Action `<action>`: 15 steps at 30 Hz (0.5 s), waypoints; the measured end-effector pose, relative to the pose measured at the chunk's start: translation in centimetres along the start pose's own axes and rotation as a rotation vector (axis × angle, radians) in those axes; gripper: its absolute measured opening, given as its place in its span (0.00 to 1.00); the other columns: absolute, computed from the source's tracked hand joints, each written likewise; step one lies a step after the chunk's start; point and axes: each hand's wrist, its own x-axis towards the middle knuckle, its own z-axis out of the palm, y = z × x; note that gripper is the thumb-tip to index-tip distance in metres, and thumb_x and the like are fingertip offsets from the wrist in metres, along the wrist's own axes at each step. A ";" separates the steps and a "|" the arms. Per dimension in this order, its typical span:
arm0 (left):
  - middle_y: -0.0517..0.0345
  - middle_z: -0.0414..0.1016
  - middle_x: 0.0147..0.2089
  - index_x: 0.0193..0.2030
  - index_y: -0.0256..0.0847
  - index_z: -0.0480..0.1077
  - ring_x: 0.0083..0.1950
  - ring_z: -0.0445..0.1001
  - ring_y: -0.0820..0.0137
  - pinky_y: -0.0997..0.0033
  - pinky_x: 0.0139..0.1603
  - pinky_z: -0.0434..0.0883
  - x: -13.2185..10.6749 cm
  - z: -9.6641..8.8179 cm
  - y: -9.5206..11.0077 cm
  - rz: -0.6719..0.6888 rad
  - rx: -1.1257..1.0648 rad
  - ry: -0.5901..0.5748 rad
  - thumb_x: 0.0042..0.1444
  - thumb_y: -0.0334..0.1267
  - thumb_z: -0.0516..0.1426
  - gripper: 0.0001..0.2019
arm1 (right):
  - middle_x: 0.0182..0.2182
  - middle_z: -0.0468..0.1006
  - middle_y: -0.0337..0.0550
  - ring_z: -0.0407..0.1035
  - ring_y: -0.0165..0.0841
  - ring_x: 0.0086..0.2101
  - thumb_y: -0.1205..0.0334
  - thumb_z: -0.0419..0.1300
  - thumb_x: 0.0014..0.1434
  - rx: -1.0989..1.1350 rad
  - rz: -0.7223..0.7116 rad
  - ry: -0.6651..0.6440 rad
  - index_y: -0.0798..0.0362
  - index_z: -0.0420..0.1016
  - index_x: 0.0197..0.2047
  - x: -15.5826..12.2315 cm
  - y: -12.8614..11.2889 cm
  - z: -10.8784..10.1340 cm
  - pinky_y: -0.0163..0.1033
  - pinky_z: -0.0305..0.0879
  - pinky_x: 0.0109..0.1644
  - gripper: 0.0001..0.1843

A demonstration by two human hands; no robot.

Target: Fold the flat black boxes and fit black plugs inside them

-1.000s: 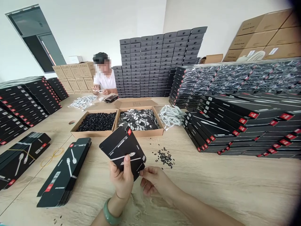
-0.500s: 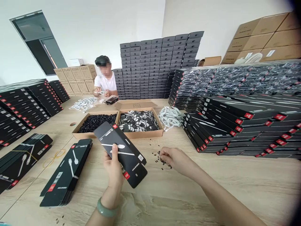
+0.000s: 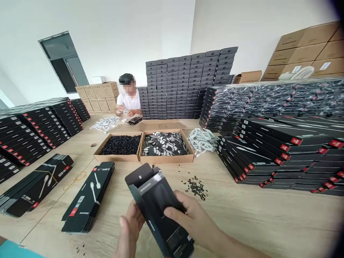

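My right hand (image 3: 193, 218) is closed on the right side of a black printed carton (image 3: 158, 200), thumb across its upper face. The carton is tilted over the table, with its flapped far end pointing up and left. At its left edge is my left hand (image 3: 131, 225), thumb spread away, with fingers partly hidden behind the carton and seemingly touching it. Many tiny black pieces (image 3: 197, 188) lie scattered on the wood beyond my right hand. To the left rests a stack of flat black cartons (image 3: 88, 197) printed with white cables.
Two shallow cardboard trays hold small black parts (image 3: 120, 145) and black-and-white pieces (image 3: 163, 144). Coiled white cables (image 3: 202, 140) lie beside them. Packed black boxes (image 3: 268, 150) line the right; another stack (image 3: 40, 125) stands left. A co-worker (image 3: 129, 96) sits across the table.
The carton has turned over and come closer to me. My right hand has left the scattered pieces and gripped it, while my left thumb has come off its face. The view has shifted left.
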 end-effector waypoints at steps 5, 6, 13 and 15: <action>0.50 0.81 0.47 0.43 0.45 0.75 0.57 0.73 0.52 0.64 0.50 0.74 -1.2 -3.3 1.3 -0.003 0.129 0.175 0.39 0.53 0.69 0.25 | 0.25 0.76 0.41 0.68 0.35 0.27 0.42 0.43 0.67 -0.391 0.118 0.013 0.53 0.74 0.32 4.4 3.1 2.2 0.36 0.61 0.32 0.29; 0.50 0.81 0.46 0.43 0.44 0.75 0.56 0.74 0.53 0.66 0.48 0.74 -1.2 -3.6 1.3 -0.008 0.131 0.176 0.39 0.53 0.69 0.25 | 0.27 0.77 0.42 0.69 0.36 0.28 0.45 0.44 0.68 -0.479 0.134 0.087 0.53 0.73 0.33 5.6 3.6 2.3 0.38 0.62 0.34 0.25; 0.49 0.82 0.45 0.47 0.42 0.75 0.49 0.78 0.56 0.65 0.46 0.75 -1.3 -3.2 0.9 0.053 0.147 0.047 0.46 0.53 0.66 0.24 | 0.44 0.75 0.55 0.68 0.49 0.48 0.61 0.56 0.62 -0.743 0.172 0.320 0.55 0.70 0.42 10.9 5.7 2.9 0.48 0.56 0.52 0.08; 0.48 0.82 0.45 0.48 0.42 0.75 0.49 0.78 0.55 0.63 0.47 0.75 -1.3 -2.8 1.0 0.037 0.162 0.000 0.46 0.52 0.66 0.24 | 0.43 0.75 0.51 0.69 0.46 0.46 0.63 0.54 0.63 -0.760 0.168 0.310 0.54 0.70 0.41 10.7 5.8 2.8 0.46 0.58 0.51 0.06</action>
